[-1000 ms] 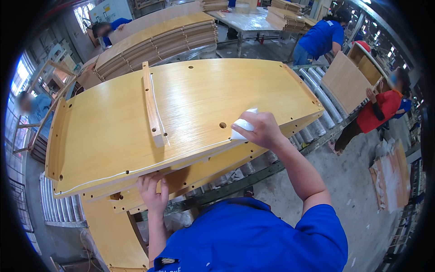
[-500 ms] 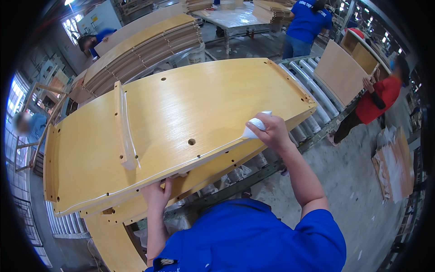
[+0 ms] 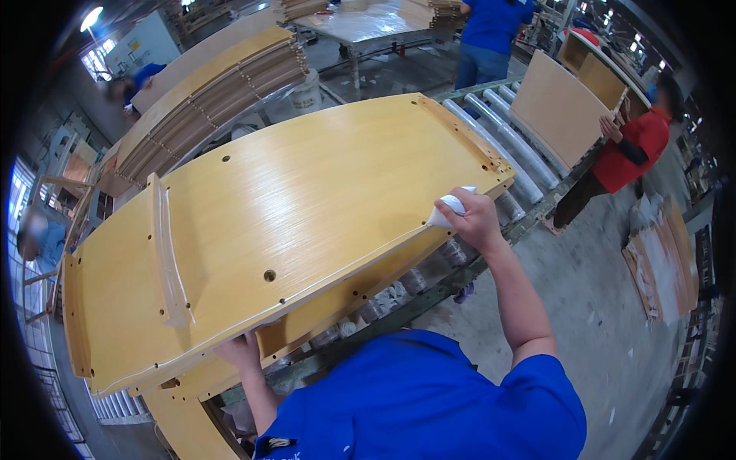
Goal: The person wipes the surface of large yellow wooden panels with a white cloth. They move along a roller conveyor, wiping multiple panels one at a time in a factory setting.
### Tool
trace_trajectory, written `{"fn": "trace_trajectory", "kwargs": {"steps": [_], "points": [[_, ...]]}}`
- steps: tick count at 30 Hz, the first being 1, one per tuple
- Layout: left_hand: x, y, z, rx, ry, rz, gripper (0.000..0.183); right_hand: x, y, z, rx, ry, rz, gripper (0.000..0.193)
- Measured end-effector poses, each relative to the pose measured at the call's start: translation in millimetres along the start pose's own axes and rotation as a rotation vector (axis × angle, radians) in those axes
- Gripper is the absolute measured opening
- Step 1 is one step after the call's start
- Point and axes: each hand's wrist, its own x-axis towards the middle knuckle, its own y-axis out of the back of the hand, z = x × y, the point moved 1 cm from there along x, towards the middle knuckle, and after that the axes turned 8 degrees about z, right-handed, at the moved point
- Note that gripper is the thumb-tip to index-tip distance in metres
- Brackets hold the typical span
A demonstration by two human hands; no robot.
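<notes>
A long yellow wooden panel (image 3: 330, 176) with drilled holes lies before me, tilted above another yellow panel (image 3: 307, 331). My right hand (image 3: 478, 221) is closed around a small white squeeze bag (image 3: 451, 207); its tip meets the panel's near edge toward the right end. From that tip a thin white glue line (image 3: 360, 259) runs left along the edge. More white line borders a crosswise batten (image 3: 163, 253) on the panel's left part. My left hand (image 3: 244, 354) grips the near edge from below, its fingertips hidden under the wood.
The panels lie over a roller conveyor (image 3: 529, 180). Behind stands a stack of curved boards (image 3: 222, 92). A person in red (image 3: 636, 149) handles a cabinet (image 3: 563, 107) at the right; another person in blue (image 3: 491, 34) stands by a far table (image 3: 368, 34). Sheets (image 3: 661, 257) lean at the right.
The squeeze bag has moved right along the near edge, and the white line behind it is longer. My view has shifted right. My left hand still holds the panel from below.
</notes>
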Motion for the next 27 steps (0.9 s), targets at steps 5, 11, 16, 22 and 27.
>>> {"fn": "trace_trajectory", "kwargs": {"steps": [5, 11, 16, 22, 27], "points": [[0, -6, -1, 0.051, 0.004, 0.068, 0.031, 2, -2, 9, 0.023, 0.027, 0.001, 0.029], [-5, -8, -9, 0.086, 0.079, 0.058, 0.037, 1, -8, 19, 0.027, 0.047, -0.029, 0.027], [-5, -8, -7, 0.107, 0.047, 0.093, 0.033, 5, 1, 32, 0.067, -0.008, 0.011, 0.028], [-7, -9, -7, 0.04, 0.114, 0.118, 0.032, 6, 17, 71, 0.042, -0.086, 0.079, 0.027], [-6, -9, -6, 0.01, 0.077, 0.137, 0.029, 8, 28, 108, -0.012, -0.139, 0.199, 0.029]]}}
